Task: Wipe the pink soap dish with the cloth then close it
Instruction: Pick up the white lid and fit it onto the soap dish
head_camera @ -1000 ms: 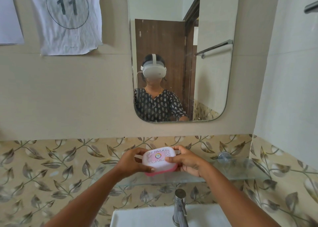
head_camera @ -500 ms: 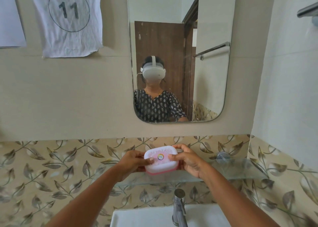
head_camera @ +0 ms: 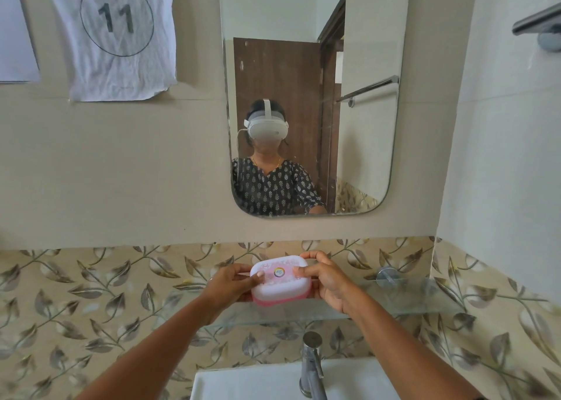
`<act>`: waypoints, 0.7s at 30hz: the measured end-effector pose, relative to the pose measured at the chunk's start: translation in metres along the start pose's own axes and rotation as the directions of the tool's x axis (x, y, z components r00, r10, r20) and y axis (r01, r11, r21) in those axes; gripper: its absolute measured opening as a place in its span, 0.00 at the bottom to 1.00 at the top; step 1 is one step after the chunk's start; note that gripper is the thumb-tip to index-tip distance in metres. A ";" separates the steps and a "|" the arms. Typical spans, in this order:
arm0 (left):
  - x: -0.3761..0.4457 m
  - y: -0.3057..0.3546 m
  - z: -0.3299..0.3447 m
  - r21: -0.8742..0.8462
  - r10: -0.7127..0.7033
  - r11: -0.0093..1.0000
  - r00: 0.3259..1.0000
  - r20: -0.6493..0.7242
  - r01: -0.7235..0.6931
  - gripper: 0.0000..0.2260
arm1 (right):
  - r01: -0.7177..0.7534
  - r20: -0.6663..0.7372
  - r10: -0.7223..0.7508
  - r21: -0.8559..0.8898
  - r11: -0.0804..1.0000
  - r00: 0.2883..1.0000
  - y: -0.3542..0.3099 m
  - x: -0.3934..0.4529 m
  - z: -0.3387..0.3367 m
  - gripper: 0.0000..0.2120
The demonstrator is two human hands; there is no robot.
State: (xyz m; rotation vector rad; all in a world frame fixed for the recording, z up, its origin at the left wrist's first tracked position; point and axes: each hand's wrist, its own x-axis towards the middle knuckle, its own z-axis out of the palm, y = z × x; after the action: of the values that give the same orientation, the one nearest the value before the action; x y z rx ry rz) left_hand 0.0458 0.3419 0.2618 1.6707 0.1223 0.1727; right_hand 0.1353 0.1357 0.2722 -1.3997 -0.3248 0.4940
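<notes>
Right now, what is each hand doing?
Left hand: fingers grip the left end of the soap dish.
Right hand: fingers grip its right end.

From my seat, the white ceramic basin (head_camera: 249, 384) and both forearms run off the bottom edge, and I cannot read the pink soap dish's (head_camera: 280, 281) lid lettering.

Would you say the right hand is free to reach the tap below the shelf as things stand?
Probably not right away: the right hand is gripping the soap dish, shared with the left hand. The path down to the tap looks open, though, once it lets go.
</notes>
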 end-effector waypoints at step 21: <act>-0.012 -0.011 0.004 0.157 0.223 0.962 0.975 0.022 -0.224 0.27 | -0.121 -0.074 0.126 0.069 0.990 0.989 0.000 0.005 0.008 0.12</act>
State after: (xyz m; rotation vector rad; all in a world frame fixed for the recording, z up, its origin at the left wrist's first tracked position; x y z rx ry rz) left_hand 0.0352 0.3374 0.2499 1.8425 -0.0582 0.3372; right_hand 0.1355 0.1449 0.2728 -1.3776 -0.1576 0.5449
